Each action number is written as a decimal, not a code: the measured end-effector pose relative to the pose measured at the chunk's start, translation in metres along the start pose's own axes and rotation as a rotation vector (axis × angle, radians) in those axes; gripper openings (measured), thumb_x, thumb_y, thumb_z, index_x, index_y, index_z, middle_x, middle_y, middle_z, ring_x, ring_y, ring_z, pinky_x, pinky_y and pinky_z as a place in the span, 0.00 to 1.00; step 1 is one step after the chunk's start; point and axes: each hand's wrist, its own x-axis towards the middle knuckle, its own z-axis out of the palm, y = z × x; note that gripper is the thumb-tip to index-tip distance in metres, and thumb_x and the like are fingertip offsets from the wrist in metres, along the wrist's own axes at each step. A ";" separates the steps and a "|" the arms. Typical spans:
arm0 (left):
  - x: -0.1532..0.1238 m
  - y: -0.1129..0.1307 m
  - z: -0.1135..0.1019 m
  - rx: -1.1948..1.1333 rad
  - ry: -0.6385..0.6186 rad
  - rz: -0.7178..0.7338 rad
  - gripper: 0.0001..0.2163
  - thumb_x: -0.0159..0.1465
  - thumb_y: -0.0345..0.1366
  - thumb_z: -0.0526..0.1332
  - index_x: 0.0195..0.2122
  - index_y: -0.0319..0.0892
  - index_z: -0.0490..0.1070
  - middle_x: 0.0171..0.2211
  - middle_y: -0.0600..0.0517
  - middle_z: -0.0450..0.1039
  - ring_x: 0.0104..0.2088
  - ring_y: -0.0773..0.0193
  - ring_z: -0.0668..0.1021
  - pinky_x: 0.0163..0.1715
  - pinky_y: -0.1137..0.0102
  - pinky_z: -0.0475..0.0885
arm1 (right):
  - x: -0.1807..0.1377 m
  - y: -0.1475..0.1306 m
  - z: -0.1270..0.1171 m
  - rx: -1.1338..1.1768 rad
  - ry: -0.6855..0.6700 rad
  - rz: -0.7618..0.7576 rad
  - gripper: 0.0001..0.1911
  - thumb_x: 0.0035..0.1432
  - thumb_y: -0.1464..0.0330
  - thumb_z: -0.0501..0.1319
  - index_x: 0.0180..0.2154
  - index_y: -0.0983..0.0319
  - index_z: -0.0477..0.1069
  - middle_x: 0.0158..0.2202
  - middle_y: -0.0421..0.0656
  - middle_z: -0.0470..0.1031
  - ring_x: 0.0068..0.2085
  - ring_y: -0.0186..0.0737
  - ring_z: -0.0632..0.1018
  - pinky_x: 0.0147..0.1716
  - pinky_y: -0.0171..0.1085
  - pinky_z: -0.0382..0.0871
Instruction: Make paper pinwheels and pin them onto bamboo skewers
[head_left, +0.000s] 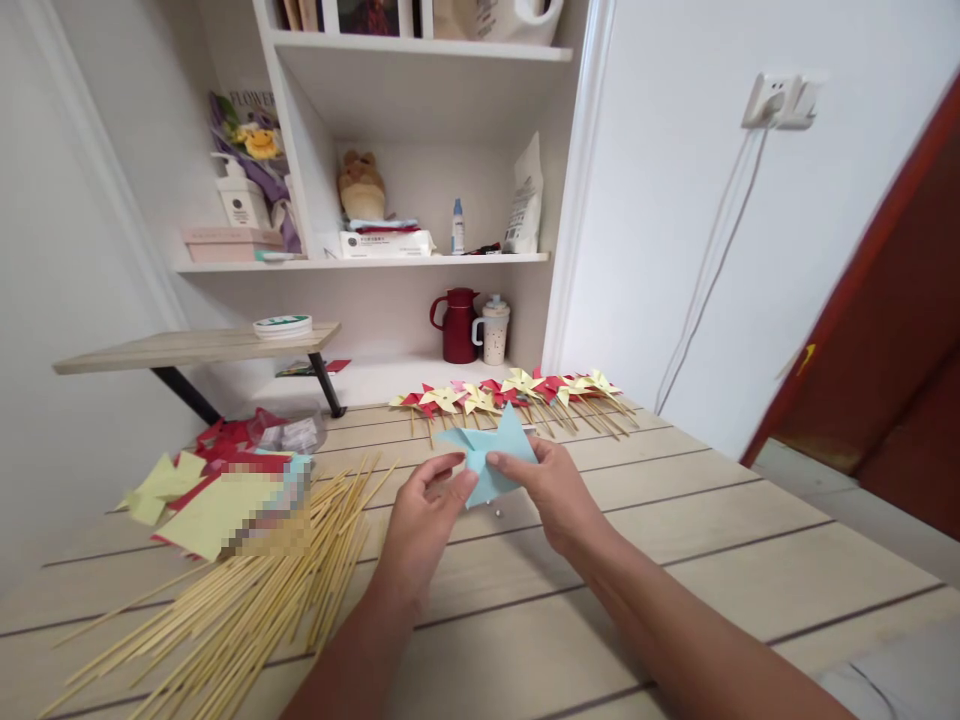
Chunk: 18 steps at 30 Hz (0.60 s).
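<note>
A light blue paper pinwheel [489, 478] is held up just above the table, its folded blades pointing several ways. My right hand [551, 485] grips it from the right, thumb pressed on its front near the middle and fingers behind. On its lower left edge, the thumb of my left hand [431, 510] meets the paper, with the fingers curled close by; their tips are partly hidden. Small shiny pieces [496, 508] lie on the table beneath the pinwheel. Beyond my hands is a row of yellow and red pinwheels [480, 398] on sticks.
Thin wooden sticks [277, 590] spread over the table's left side. Behind them are stacked paper sheets [217, 510], a yellow pinwheel [161, 488] and a plastic container [292, 433]. A small raised stand [202, 345], a red jug [459, 325] and a cup [495, 330] stand at the back.
</note>
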 end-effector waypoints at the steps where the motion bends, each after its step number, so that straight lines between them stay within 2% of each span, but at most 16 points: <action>1: -0.001 0.000 0.001 -0.015 -0.007 -0.019 0.21 0.50 0.43 0.73 0.43 0.40 0.77 0.46 0.41 0.77 0.50 0.51 0.76 0.48 0.63 0.70 | -0.001 0.000 0.000 0.000 -0.020 0.005 0.13 0.44 0.62 0.71 0.29 0.65 0.76 0.26 0.40 0.76 0.27 0.35 0.71 0.30 0.35 0.64; 4: -0.001 -0.001 0.002 -0.076 -0.006 -0.046 0.19 0.48 0.40 0.74 0.40 0.40 0.77 0.38 0.45 0.80 0.41 0.57 0.80 0.43 0.66 0.72 | -0.002 0.003 0.003 -0.002 -0.087 0.016 0.12 0.44 0.63 0.70 0.29 0.65 0.76 0.25 0.40 0.74 0.26 0.34 0.69 0.29 0.35 0.63; 8: 0.000 -0.003 0.000 -0.099 0.028 -0.035 0.14 0.48 0.39 0.74 0.34 0.39 0.78 0.30 0.49 0.80 0.33 0.63 0.79 0.37 0.70 0.72 | -0.003 0.006 0.005 -0.016 -0.119 0.035 0.12 0.45 0.63 0.70 0.27 0.66 0.75 0.23 0.39 0.71 0.25 0.32 0.66 0.27 0.34 0.59; 12: 0.000 -0.001 -0.001 -0.091 0.025 -0.034 0.12 0.49 0.40 0.73 0.30 0.39 0.77 0.28 0.51 0.79 0.30 0.65 0.77 0.33 0.73 0.71 | -0.003 0.005 0.005 -0.022 -0.123 0.048 0.12 0.45 0.63 0.70 0.27 0.66 0.75 0.22 0.38 0.70 0.25 0.32 0.65 0.27 0.34 0.58; 18: 0.001 -0.003 -0.002 -0.063 0.030 -0.061 0.13 0.50 0.42 0.72 0.31 0.38 0.78 0.28 0.51 0.79 0.30 0.67 0.76 0.32 0.74 0.70 | -0.005 0.003 0.004 -0.004 -0.145 0.076 0.17 0.46 0.57 0.69 0.26 0.65 0.74 0.23 0.39 0.70 0.25 0.33 0.66 0.27 0.35 0.57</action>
